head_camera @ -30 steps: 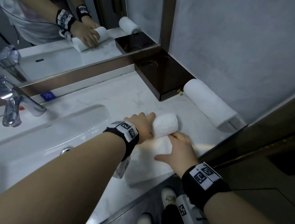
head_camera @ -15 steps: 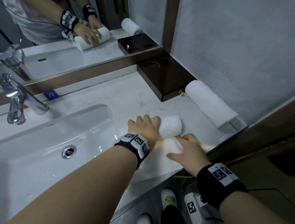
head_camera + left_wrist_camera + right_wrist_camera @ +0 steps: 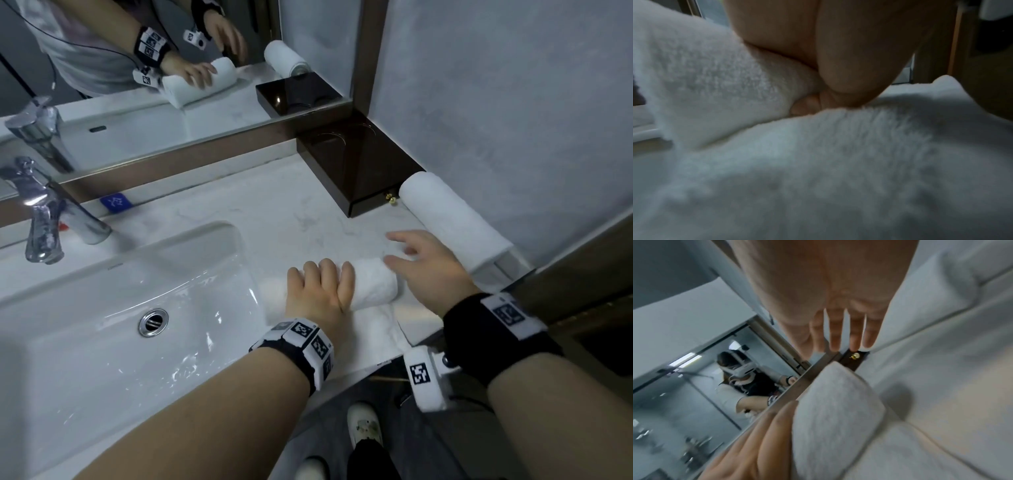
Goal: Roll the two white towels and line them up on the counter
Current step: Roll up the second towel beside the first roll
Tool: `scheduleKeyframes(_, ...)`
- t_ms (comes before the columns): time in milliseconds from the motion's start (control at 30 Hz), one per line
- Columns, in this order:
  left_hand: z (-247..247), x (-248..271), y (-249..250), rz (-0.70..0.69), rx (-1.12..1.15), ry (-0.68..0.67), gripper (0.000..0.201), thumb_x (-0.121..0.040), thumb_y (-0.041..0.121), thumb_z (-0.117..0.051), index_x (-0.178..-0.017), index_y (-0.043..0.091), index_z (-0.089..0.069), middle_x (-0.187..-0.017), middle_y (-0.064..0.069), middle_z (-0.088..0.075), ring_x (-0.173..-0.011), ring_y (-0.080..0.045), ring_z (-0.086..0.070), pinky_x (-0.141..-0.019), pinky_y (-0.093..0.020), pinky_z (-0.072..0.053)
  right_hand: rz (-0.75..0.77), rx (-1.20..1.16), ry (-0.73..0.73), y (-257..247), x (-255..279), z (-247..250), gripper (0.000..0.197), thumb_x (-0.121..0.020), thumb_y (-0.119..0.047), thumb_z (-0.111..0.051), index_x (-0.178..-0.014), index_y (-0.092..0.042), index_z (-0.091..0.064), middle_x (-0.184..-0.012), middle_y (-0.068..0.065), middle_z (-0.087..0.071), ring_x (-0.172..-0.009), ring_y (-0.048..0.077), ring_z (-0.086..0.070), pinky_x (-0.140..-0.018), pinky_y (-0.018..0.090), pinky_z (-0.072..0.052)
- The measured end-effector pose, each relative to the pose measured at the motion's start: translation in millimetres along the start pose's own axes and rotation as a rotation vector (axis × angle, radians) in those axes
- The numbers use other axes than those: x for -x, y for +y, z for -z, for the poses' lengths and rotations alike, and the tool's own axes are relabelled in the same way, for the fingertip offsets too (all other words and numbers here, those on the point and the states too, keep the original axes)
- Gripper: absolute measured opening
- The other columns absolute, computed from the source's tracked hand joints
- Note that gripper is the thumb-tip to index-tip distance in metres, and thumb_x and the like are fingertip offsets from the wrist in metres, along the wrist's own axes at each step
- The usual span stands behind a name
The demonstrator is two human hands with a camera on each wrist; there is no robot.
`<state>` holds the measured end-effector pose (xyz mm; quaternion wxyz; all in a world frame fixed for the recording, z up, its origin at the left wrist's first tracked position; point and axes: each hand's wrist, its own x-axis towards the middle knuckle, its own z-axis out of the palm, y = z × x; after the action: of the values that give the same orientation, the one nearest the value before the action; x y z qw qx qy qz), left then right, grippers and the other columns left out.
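Observation:
A half-rolled white towel (image 3: 373, 284) lies on the marble counter (image 3: 301, 205), its flat tail (image 3: 373, 329) reaching the front edge. My left hand (image 3: 320, 274) lies over the roll's left part with fingers curved round it; in the left wrist view the thumb (image 3: 809, 104) is tucked at the roll's (image 3: 705, 89) base. My right hand (image 3: 400, 249) hovers above the roll's right end, fingers spread and holding nothing, and the right wrist view shows its straight fingers (image 3: 842, 334). A finished rolled towel (image 3: 452, 219) lies against the right wall.
A dark brown box (image 3: 356, 164) fills the back corner, touching the finished roll's far end. The sink basin (image 3: 102, 308) and chrome faucet (image 3: 44, 219) are to the left. A mirror (image 3: 137, 85) runs along the back. The counter's front edge is near my wrists.
My right hand has lifted off the towel's flat part and moved up and right with fingers spread. The left hand has stayed on the roll.

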<state>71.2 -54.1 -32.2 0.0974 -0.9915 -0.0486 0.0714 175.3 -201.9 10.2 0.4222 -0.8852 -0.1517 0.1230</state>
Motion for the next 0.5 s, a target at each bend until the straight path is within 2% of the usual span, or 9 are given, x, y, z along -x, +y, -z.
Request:
scheduleKeyframes(67,-1,4,3,-0.002,-0.025,-0.026,0.107,-0.069,0.037,-0.062,-0.148,0.014,0.006,-0.131,-0.016,-0.023,-0.11,-0.033,-0.028,-0.094,-0.053,-0.022,0.122,0.192,-0.283,-16,-14,-1,0.054,-0.086,-0.026,-0.069,-0.137,-0.027,-0.051,-0.141,-0.01,-0.044,-0.128,0.008,-0.04,-0.108,0.024,-0.03)
scheduleKeyframes(100,-1,6,3,-0.004,-0.039,-0.048,0.111,-0.07,0.04,-0.062,-0.148,0.014,0.012,-0.135,-0.016,-0.018,-0.116,-0.035,-0.025,-0.098,-0.055,-0.019,0.143,0.307,-0.405,-22,-19,-2,0.06,-0.085,-0.027,-0.07,-0.14,-0.026,-0.047,-0.145,-0.008,-0.042,-0.133,0.01,-0.038,-0.111,0.025,-0.027)
scheduleKeyframes(167,-2,8,3,-0.013,-0.06,-0.092,0.119,-0.071,0.043,-0.064,-0.147,0.012,0.022,-0.142,-0.018,-0.009,-0.124,-0.04,-0.016,-0.104,-0.057,-0.012,0.112,0.467,-0.546,-30,-29,-4,0.064,-0.083,-0.027,-0.072,-0.141,-0.026,-0.046,-0.145,-0.008,-0.045,-0.132,0.011,-0.042,-0.11,0.025,-0.03)
scheduleKeyframes(233,-3,11,2,-0.028,-0.07,-0.136,0.126,-0.071,0.042,-0.066,-0.143,0.011,0.032,-0.146,-0.02,0.002,-0.13,-0.044,-0.005,-0.107,-0.059,-0.003,0.067,0.539,-0.617,-34,-34,-5,0.065,-0.08,-0.029,-0.075,-0.139,-0.026,-0.048,-0.139,-0.009,-0.052,-0.125,0.01,-0.049,-0.106,0.025,-0.035)
scheduleKeyframes(300,-4,15,0,-0.044,-0.052,-0.179,0.127,-0.074,0.037,-0.065,-0.136,0.011,0.043,-0.148,-0.021,0.018,-0.135,-0.047,0.009,-0.11,-0.06,0.009,0.039,0.606,-0.679,-37,-38,-8,0.061,-0.075,-0.033,-0.078,-0.132,-0.03,-0.056,-0.126,-0.011,-0.061,-0.114,0.012,-0.057,-0.103,0.032,-0.043)
scheduleKeyframes(333,-5,17,-1,-0.054,-0.022,-0.197,0.124,-0.078,0.033,-0.062,-0.133,0.012,0.047,-0.149,-0.021,0.026,-0.138,-0.047,0.016,-0.111,-0.058,0.015,0.029,0.627,-0.708,-38,-39,-9,0.055,-0.073,-0.035,-0.079,-0.124,-0.032,-0.061,-0.115,-0.012,-0.067,-0.104,0.013,-0.062,-0.098,0.037,-0.048)
scheduleKeyframes(400,-5,21,-5,-0.078,0.049,-0.211,0.115,-0.083,0.024,-0.054,-0.132,0.015,0.049,-0.15,-0.019,0.035,-0.141,-0.044,0.025,-0.109,-0.053,0.024,0.006,0.648,-0.748,-41,-41,-12,0.042,-0.07,-0.036,-0.081,-0.11,-0.035,-0.067,-0.094,-0.012,-0.072,-0.088,0.013,-0.067,-0.086,0.041,-0.055)
scheduleKeyframes(500,-3,27,-11,-0.133,0.121,-0.18,0.108,-0.084,0.013,-0.049,-0.138,0.021,0.044,-0.153,-0.017,0.037,-0.143,-0.037,0.03,-0.108,-0.047,0.027,-0.007,0.669,-0.764,-44,-41,-14,0.039,-0.067,-0.036,-0.082,-0.103,-0.037,-0.067,-0.086,-0.011,-0.072,-0.081,0.013,-0.068,-0.08,0.041,-0.058)
